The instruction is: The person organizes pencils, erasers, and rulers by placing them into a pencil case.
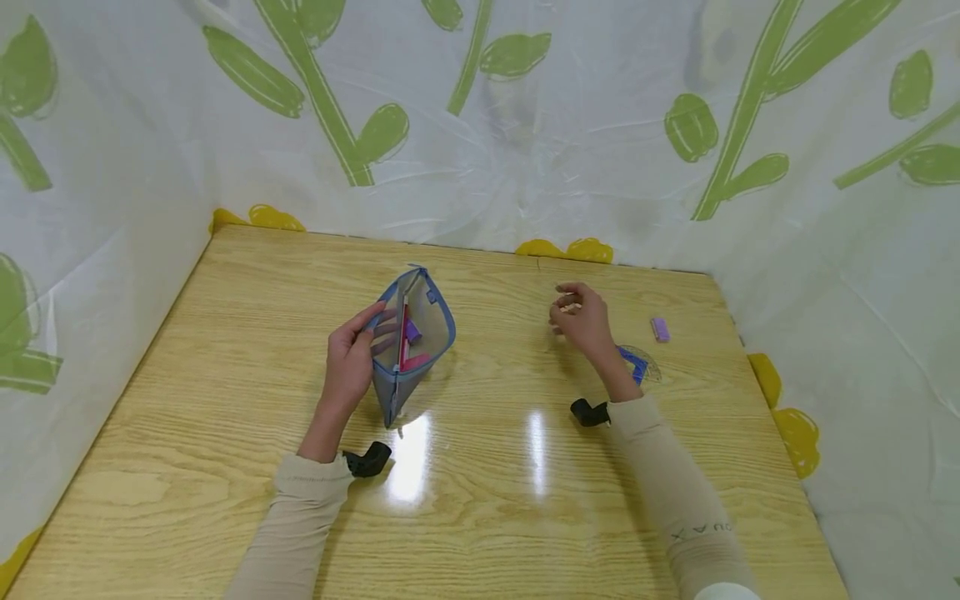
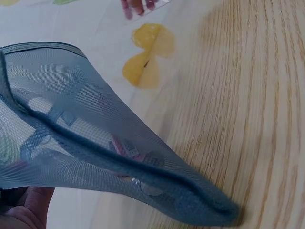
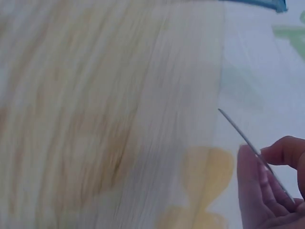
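Note:
My left hand grips the near-left edge of a blue-trimmed mesh zip pouch, whose mouth gapes. Through the mesh, fingers show behind its side. Inside lie a red pencil, a purple block and a pink piece. In the left wrist view the pouch fills much of the frame. To the right, my right hand is raised over the table. Between thumb and fingers it pinches a thin, clear flat piece, seen edge-on in the right wrist view; its kind cannot be made out.
A purple eraser lies on the wooden table at the right. Partly behind my right wrist are a blue angular piece and a clear round-edged protractor. White leaf-patterned sheeting walls the back and sides.

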`<state>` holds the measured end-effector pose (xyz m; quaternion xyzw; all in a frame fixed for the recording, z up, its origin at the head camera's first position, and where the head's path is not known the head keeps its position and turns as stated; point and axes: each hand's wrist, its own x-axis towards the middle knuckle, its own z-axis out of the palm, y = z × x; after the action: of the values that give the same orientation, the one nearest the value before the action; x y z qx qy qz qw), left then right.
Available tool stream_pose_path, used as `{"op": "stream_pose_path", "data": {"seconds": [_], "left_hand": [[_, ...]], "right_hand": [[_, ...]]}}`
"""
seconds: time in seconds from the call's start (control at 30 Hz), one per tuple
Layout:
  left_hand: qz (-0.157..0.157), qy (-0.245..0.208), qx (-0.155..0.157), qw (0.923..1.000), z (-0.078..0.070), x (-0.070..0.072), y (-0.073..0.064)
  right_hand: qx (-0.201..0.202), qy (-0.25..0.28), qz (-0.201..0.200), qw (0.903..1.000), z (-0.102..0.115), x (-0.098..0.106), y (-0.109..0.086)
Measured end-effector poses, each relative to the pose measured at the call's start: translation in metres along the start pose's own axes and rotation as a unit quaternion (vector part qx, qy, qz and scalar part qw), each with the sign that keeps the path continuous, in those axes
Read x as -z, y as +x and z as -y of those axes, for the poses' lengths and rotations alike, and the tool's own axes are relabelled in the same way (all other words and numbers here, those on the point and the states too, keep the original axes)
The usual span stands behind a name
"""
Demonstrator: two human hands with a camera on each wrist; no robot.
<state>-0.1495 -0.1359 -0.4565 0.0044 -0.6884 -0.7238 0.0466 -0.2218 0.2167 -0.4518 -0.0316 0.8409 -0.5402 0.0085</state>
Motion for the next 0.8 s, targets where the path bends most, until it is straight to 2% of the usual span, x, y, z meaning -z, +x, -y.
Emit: {"op": "stream_pose_path", "data": {"seconds": [0.3,0.53,0.7,0.8], "left_hand": [[0.004,-0.002,-0.002,1.0,0.0,0.0,0.0],[0.003,-0.002,0.0,1.0,-0.001,0.0,-0.001],[0.004,-0.001,0.002,1.0,-0.002,0.0,-0.001],[0.004,0.002,0.004,1.0,-0.003,-0.001,-0.001]], "right_hand": [[0.053,0.057,-0.004,0.9969,0.023,-0.03,-0.013],[0.098,0.077,-0.002,0.9922,0.067,-0.048,-0.037],[0.119,0.087,-0.017,0.9889,0.074,-0.061,-0.043],[0.126,0.102,-0.018,0.9866,0.069,-0.071,-0.04]]}}
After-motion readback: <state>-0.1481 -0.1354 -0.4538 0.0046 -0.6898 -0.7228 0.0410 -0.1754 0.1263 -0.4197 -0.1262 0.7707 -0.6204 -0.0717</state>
